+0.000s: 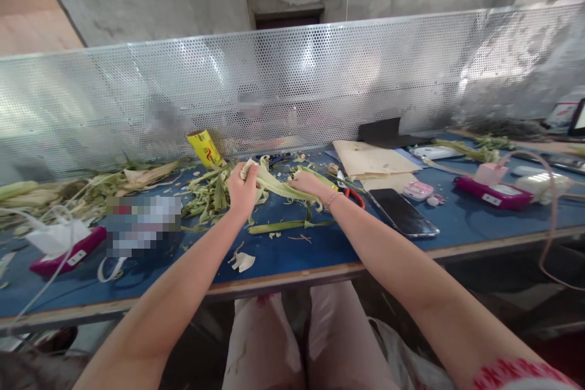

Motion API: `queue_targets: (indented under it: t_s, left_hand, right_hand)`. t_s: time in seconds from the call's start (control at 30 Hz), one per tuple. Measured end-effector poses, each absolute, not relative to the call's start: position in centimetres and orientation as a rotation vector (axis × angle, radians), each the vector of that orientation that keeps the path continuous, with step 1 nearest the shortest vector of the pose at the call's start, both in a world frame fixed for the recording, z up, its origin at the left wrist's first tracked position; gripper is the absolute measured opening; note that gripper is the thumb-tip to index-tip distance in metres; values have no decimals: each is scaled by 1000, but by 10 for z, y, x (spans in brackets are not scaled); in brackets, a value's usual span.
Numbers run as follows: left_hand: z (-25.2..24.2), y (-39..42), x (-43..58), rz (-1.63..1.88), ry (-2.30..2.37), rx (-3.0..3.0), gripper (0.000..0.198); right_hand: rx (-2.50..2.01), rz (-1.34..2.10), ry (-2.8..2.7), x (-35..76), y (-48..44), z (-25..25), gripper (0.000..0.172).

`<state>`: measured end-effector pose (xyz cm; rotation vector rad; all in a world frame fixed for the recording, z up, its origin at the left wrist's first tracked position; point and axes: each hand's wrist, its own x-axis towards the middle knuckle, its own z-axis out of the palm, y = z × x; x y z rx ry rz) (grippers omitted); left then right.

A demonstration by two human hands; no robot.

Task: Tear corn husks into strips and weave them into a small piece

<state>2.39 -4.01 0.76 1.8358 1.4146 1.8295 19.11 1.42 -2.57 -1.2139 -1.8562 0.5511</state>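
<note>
A pale green strip of corn husk [275, 183] stretches between my two hands above the blue table. My left hand [242, 186] grips its rolled, whitish end, with the thumb pressed on top. My right hand [311, 185] pinches the strip farther along, fingers closed, and a loose end trails beneath it. A heap of green husk scraps [205, 192] lies just left of my left hand. Scissors with red-orange handles [354, 197] rest beside my right wrist, partly hidden by it. A longer flat green strip [287, 226] lies on the table below my hands.
A yellow tube-like packet [205, 148] stands by the perforated metal screen [292, 73]. At right are a black phone [402, 213], brown paper [372, 159], a pink case [417, 190] and a magenta power strip [493, 194]. Another power strip [68, 253] with cables lies left.
</note>
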Motion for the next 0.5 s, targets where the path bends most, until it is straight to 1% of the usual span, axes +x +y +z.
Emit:
queue_targets:
  t_s: [0.1, 0.13, 0.2, 0.3, 0.4, 0.5]
  left_hand:
    - [5, -35, 23, 1705, 1416, 1901, 28]
    - [3, -33, 23, 1640, 1403, 1922, 29]
    - [-1, -28, 24, 1512, 1341, 1949, 30]
    - [-7, -25, 27, 1380, 1214, 1950, 30]
    - [-11, -26, 29, 1319, 1151, 1923, 31]
    - [-12, -28, 30, 1294, 1113, 1941, 34]
  right_hand:
    - [-1312, 421, -1775, 191, 1, -16, 18]
    - [-1271, 374, -1734, 190, -3, -12, 16]
    - [-1110, 296, -1689, 188, -12, -6, 19]
    - [-919, 295, -1836, 182, -22, 0, 15]
    - [-929, 345, -2016, 176, -29, 1, 19]
    - [-946, 375, -2060, 174, -33, -1, 23]
